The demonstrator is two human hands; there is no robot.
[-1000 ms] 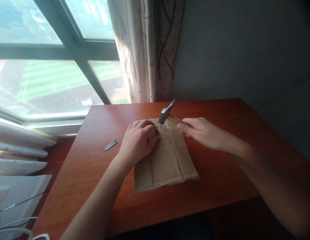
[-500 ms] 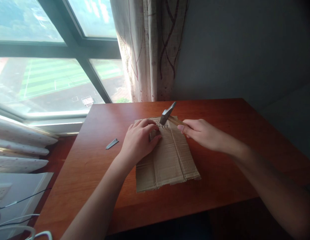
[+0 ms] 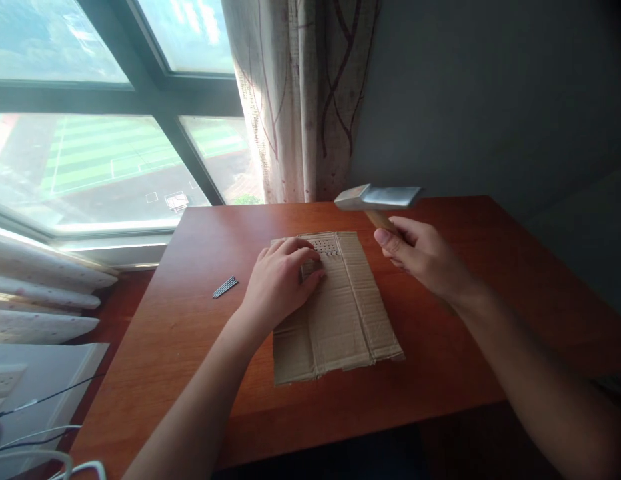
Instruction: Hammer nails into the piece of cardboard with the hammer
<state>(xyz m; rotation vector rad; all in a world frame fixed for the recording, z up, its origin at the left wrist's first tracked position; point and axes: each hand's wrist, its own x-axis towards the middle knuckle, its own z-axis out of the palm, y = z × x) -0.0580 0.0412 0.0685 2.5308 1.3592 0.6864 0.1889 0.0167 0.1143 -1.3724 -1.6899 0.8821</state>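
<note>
My left hand [image 3: 283, 273] rests on the far left part of the cardboard [image 3: 343, 313], which lies on the table [image 3: 455, 367] before me, with the loose nails [image 3: 225, 287] on the table to the left of that hand. To the right, my right hand [image 3: 417, 257] has the hammer [image 3: 377, 198] above the table. Beyond are the window [image 3: 155, 100] on the left, the curtain [image 3: 300, 100] mid-way and the wall [image 3: 485, 100] right.

Reddish-brown table [image 3: 180, 287], tan cardboard [image 3: 340, 313], silver hammer [image 3: 373, 198] with brown handle [image 3: 381, 221], grey nails [image 3: 225, 287] left, pale far curtain [image 3: 335, 87] with dark red curving lines, green striped field [image 3: 100, 150]
</note>
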